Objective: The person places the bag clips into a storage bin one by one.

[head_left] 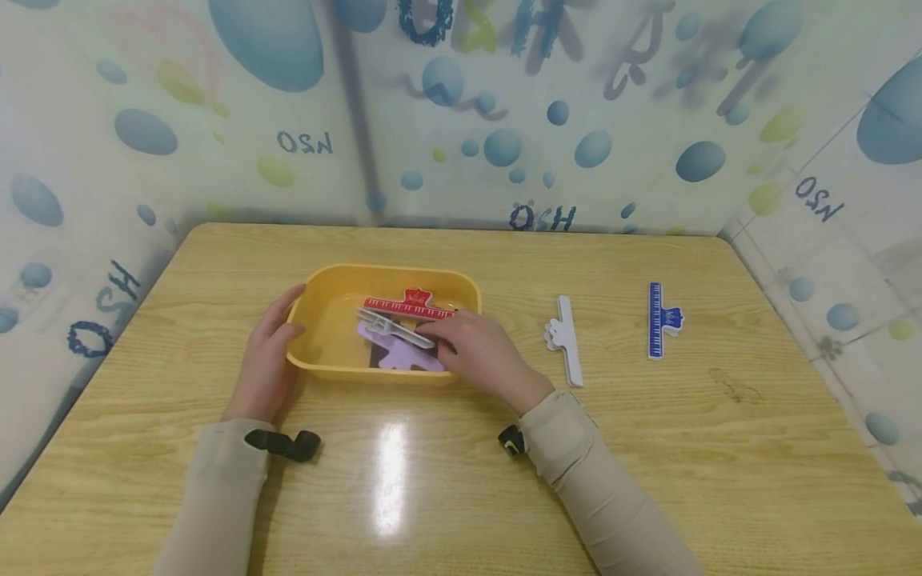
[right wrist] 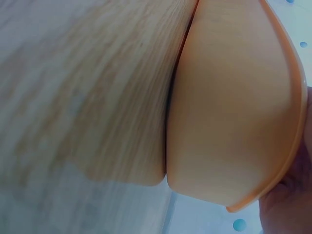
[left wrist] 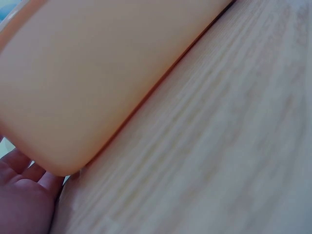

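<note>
"Beige at far left, that's the left sleeve [head_left: 216,488], black strap [head_left: 291,444] at the cuff! And the hand?"

"Left hand [head_left: 266,364] sits at the near end of the tub [head_left: 327,320], clamped on its rim, thumb over the edge, fingers along the outside. Yellow tub, flat on the table [head_left: 684,448]!"

"Into the tub we go. What's inside?"

"Clips, bunched towards the right! Purple clip [head_left: 403,356] lies by the front wall, pale clip [head_left: 396,328] slants across it, and red clip [head_left: 410,306], with its row of white marks, is behind them. Something dark peeps out under the purple one, too covered to make out."

"And over the right end comes the right hand [head_left: 479,352]!"

"Fingers down in the tub, right at the pale clip's lower end. Pinched or merely touching? I can't tell; the hand hides its own grip."

"Carry on right!"

"White clip [head_left: 569,342] on the table, beside the tub, long edge pointing away from the person. Further along, well apart, blue clip [head_left: 656,320], its white-marked bar on the left. Then the wall [head_left: 857,256], spotted with blue and green."
</note>
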The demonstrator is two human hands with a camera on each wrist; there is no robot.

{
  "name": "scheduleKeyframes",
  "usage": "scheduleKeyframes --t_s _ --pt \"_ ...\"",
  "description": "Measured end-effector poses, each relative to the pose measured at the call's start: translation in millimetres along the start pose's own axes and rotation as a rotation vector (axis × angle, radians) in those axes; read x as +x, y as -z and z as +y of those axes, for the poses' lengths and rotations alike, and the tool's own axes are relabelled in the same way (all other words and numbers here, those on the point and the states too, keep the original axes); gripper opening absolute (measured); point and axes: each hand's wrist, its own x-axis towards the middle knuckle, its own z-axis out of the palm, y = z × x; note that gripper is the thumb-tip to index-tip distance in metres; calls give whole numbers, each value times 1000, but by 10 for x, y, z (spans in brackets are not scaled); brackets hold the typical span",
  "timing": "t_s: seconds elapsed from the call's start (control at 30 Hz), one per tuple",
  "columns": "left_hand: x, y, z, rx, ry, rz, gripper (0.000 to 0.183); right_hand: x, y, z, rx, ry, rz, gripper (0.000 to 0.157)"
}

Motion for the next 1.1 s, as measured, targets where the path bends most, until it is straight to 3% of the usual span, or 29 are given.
scheduleKeyframes --t_s 0.37,0.63,1.1 --pt "4 -3 15 17 10 6 50 0 10 -4 10 -13 -11 37" --pt "15 -3 -6 17 6 6 50 -27 58 59 150 -85 -73 36" --pt "3 -4 7 8 4 10 49 -13 47 63 121 -3 -42 29"
